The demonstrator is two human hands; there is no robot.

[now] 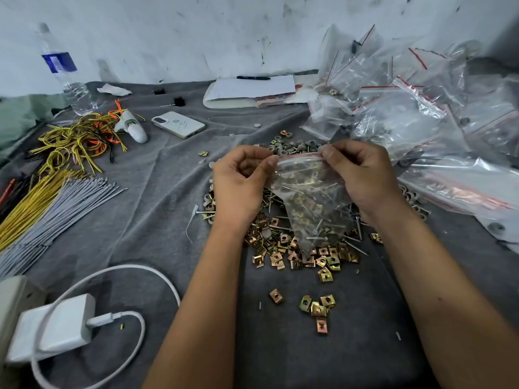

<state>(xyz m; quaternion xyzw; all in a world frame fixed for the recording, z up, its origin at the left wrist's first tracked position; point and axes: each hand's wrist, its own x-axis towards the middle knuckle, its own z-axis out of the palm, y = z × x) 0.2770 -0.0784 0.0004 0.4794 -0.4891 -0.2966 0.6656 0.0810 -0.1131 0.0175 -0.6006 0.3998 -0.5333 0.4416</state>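
Zip bag point(309, 189) — top strip pinched | left hand point(238, 183); right hand point(362, 175) — 2 corners

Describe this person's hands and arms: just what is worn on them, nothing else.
The left hand and right hand are bare: no gloves, rings, watch or bracelet show. The left forearm and right forearm have no sleeve anywhere up to the frame's lower edge. The visible thumbnails look short and unpainted.

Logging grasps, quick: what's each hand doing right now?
Left hand: pinches the bag at its top edge.
Right hand: pinches the same bag's top edge.
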